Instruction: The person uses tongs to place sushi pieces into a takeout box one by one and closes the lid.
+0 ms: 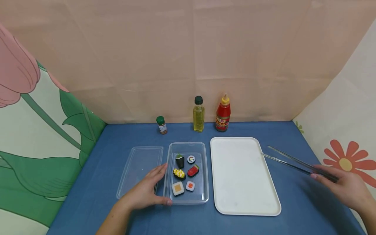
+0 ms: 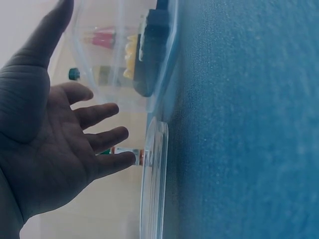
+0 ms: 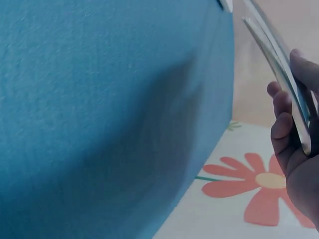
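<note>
A clear plastic container sits on the blue table and holds several toy sushi pieces. My left hand rests open against its left wall, thumb by the front corner; in the left wrist view the fingers are spread and relaxed beside the container. My right hand grips metal tongs at the right, their tips hovering by the right edge of an empty white tray. The right wrist view shows the fingers curled round the tongs.
The container's clear lid lies flat just left of my left hand. A small spice jar, an oil bottle and a red sauce bottle stand along the back. Fabric walls enclose the table on three sides.
</note>
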Demonstrator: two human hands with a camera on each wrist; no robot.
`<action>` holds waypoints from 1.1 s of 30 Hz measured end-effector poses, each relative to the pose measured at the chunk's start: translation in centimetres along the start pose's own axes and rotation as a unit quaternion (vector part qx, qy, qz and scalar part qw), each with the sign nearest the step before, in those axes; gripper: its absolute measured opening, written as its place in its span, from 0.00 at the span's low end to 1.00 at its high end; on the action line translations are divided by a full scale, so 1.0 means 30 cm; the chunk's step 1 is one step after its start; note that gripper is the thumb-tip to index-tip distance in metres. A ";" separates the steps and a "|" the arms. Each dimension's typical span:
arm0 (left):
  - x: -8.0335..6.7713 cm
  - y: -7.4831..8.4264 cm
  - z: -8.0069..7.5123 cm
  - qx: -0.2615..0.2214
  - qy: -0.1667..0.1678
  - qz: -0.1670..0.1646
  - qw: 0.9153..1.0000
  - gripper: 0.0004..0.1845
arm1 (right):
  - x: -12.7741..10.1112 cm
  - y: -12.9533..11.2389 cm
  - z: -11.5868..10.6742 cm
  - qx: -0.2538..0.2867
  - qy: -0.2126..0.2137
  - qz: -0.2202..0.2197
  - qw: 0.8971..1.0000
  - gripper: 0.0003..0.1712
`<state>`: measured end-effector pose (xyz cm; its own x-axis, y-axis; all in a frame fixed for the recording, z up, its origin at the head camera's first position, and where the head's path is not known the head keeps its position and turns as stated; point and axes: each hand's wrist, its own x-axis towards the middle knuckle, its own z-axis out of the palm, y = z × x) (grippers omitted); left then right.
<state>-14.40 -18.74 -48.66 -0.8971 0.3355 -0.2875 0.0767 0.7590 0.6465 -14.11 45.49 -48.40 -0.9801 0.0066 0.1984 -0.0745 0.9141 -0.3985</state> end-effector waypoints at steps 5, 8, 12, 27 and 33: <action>0.002 -0.005 0.001 -0.002 0.000 0.006 1.000 0.68 | -0.001 0.031 0.007 -0.016 -0.002 0.027 1.000 0.32; 0.003 -0.007 0.001 -0.005 -0.001 0.007 1.000 0.68 | -0.001 0.037 0.009 -0.025 -0.005 0.040 0.999 0.34; 0.001 -0.006 0.001 -0.007 -0.002 0.006 1.000 0.68 | -0.005 0.047 0.018 -0.026 0.005 0.036 0.999 0.32; -0.002 -0.004 0.000 -0.011 -0.002 0.000 1.000 0.68 | -0.012 0.082 0.082 -0.055 -0.047 0.033 0.997 0.36; -0.002 -0.001 0.002 -0.009 0.000 0.001 1.000 0.68 | -0.014 0.067 0.106 -0.061 -0.107 0.034 0.992 0.35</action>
<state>-14.33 -18.74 -48.70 -0.8970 0.3365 -0.2868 0.0703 0.7490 0.6588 -14.43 46.05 -52.12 -0.9997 -0.0041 -0.0248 0.0033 0.9570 -0.2901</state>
